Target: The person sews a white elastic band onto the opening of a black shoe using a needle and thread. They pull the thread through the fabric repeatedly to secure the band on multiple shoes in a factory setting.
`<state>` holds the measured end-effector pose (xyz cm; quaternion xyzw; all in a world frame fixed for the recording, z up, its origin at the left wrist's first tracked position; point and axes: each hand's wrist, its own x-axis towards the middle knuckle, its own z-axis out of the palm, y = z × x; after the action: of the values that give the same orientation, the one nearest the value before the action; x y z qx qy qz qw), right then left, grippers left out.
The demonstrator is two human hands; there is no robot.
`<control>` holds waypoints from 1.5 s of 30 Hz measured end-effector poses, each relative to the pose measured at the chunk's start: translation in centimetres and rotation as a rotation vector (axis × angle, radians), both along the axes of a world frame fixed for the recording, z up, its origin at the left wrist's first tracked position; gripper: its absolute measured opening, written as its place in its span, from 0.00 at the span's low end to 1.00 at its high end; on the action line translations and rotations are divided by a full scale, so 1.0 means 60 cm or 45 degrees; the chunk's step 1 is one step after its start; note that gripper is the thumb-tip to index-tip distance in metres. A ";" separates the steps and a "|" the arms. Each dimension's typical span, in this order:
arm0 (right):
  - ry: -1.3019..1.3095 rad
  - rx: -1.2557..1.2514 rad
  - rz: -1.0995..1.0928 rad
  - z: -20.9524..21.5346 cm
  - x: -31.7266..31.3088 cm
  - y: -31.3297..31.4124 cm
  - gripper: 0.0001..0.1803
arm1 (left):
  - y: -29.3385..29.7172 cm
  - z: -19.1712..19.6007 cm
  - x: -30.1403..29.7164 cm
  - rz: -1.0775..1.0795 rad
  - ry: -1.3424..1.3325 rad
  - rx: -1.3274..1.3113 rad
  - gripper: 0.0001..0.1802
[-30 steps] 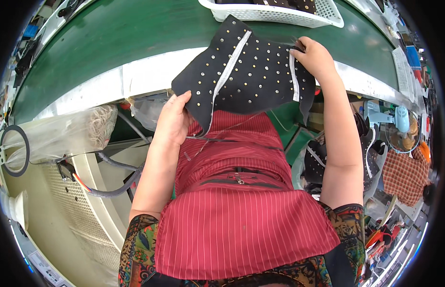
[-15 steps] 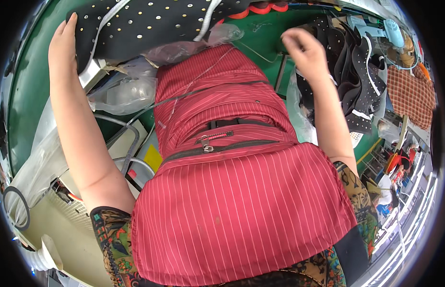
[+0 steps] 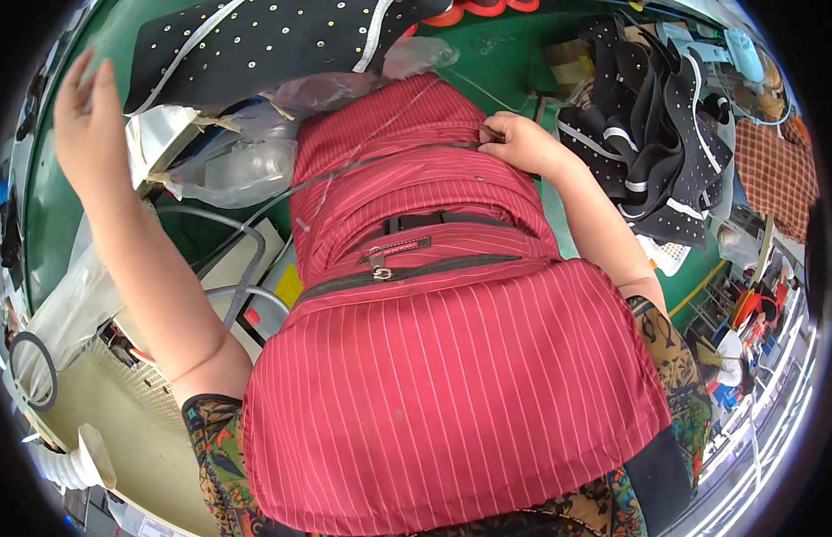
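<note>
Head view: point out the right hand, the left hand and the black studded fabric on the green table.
right hand (image 3: pixel 520 143): head view, back of the hand
left hand (image 3: pixel 86 125): head view, palm area
black studded fabric (image 3: pixel 255 40): head view, middle of the flat panel

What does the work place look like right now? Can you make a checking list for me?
Surface: green tabletop, mostly covered.
Job's things: black studded fabric piece with white trim lies flat on the table; thin dark strap runs across the red striped apron.
Clutter: clear crumpled plastic bags; pile of black studded pieces at right.
Hands: left hand raised, open, holding nothing; right hand pinching the strap.
Cables: grey hoses beside the table.
Surroundings: other people far right, checked cloth.
</note>
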<state>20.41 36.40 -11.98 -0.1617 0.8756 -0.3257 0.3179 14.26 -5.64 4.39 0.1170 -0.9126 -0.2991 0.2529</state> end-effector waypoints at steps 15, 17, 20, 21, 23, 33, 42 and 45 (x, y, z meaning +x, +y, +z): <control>-0.495 -0.958 -0.229 0.288 -0.014 -0.081 0.11 | 0.245 -0.068 0.123 -1.135 -0.965 1.135 0.12; -0.651 -1.256 -0.226 0.275 -0.015 -0.068 0.15 | 0.217 -0.078 0.117 -1.065 -0.819 1.177 0.12; -0.700 -1.525 -0.164 0.266 -0.025 -0.058 0.15 | 0.192 -0.084 0.126 -1.015 -0.811 1.181 0.12; -0.726 -1.610 -0.165 0.263 -0.025 -0.060 0.15 | 0.187 -0.086 0.132 -1.012 -0.819 1.170 0.12; -0.771 -1.779 -0.167 0.257 -0.027 -0.065 0.16 | 0.184 -0.086 0.141 -1.003 -0.890 1.138 0.12; -0.403 -1.674 -0.274 0.294 -0.049 -0.074 0.17 | 0.165 -0.166 0.162 -0.907 -1.027 1.101 0.15; -0.419 -1.660 -0.609 0.305 -0.070 -0.088 0.19 | 0.166 -0.185 0.181 -0.795 -1.120 1.156 0.13; -0.331 -1.571 -0.640 0.306 -0.072 -0.096 0.18 | 0.162 -0.195 0.189 -0.774 -1.130 1.159 0.13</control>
<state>16.11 30.65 6.37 -0.0644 0.4950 -0.8466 0.1847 25.60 4.06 -7.33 0.0621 -0.7060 -0.6327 -0.3121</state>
